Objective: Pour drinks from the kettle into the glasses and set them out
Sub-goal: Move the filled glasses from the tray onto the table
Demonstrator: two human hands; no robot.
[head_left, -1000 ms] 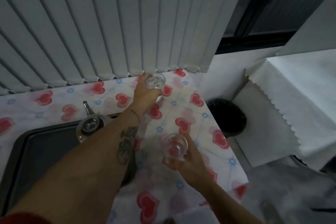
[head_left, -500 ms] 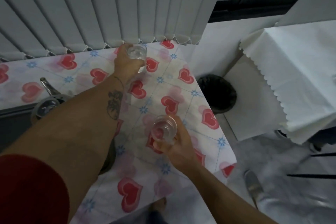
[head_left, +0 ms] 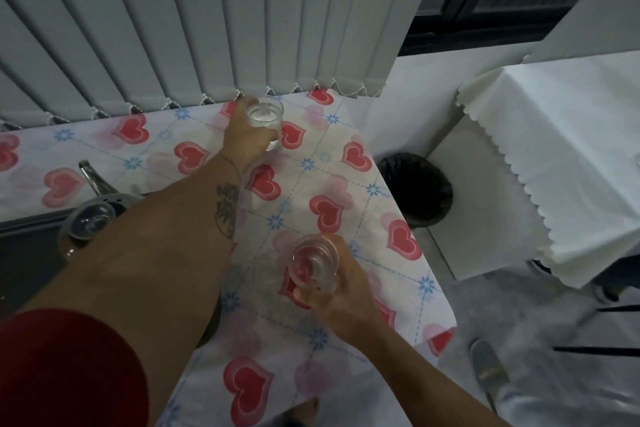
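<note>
Two clear glasses with drink in them are in my hands over a table [head_left: 349, 184] with a heart-patterned cloth. My left hand [head_left: 244, 139] reaches far across and grips the far glass [head_left: 265, 121], which is close to the blinds at the table's back edge. My right hand [head_left: 341, 295] grips the near glass [head_left: 313, 262] close to the table's right edge. A glass kettle [head_left: 90, 218] with a metal spout stands at the left, partly hidden behind my left forearm.
The kettle sits on a dark tray [head_left: 24, 253] at the left. Grey vertical blinds [head_left: 207, 21] hang behind the table. A black bin [head_left: 419, 191] stands on the floor at the right, beside a table draped in white cloth [head_left: 568, 156].
Both hands keep their grip on the glasses. The view has swung a little, and the far glass sits slightly lower, near the cloth.
</note>
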